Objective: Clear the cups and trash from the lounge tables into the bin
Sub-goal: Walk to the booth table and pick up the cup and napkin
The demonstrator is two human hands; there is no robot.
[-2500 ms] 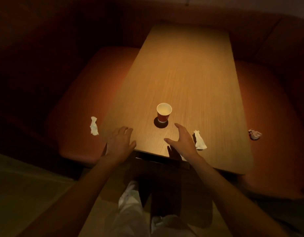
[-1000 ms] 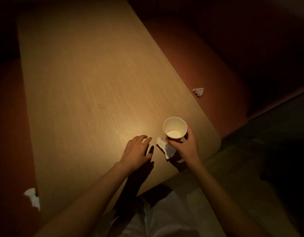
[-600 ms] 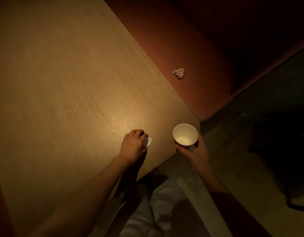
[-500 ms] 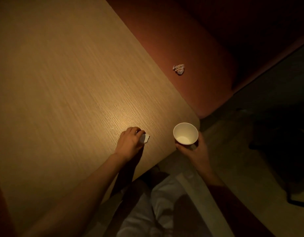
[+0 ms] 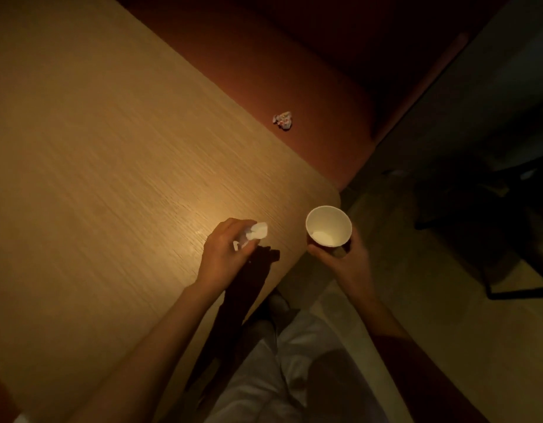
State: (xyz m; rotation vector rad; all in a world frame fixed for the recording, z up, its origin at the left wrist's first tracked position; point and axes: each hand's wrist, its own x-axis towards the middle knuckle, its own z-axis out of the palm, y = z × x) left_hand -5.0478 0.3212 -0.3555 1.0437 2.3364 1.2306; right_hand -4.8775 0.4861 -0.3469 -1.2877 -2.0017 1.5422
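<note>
**Tissue lifted, cup in hand, one scrap left on the seat**

Nearest, above the near right corner of the light wooden worktop (image 5: 111, 178), the left hand (image 5: 224, 254) has its grip curled round a crumpled white paper tissue (image 5: 258, 232). Half a second ago that hand was pressed low on the tissue on the surface; now the tissue stands clear of the wood, with the hand's shadow separate below it, so the pickup looks finished.

Just past the same corner, off the worktop's edge and over the floor, the right hand (image 5: 343, 261) grips the small paper cup, white inside (image 5: 328, 225), from below and round its wall, upright, mouth open to the camera. It was held in much the same place a moment earlier.

With both hands now loaded, this end of the worktop has given up its cup and its tissue. The tissue may go into the cup to free a hand, though that is a guess.

Farther off, beyond the worktop's right edge, a small crumpled paper ball (image 5: 283, 120) lies on the reddish-brown upholstered bench seat (image 5: 309, 87), not yet collected. No bin is in view.
</note>
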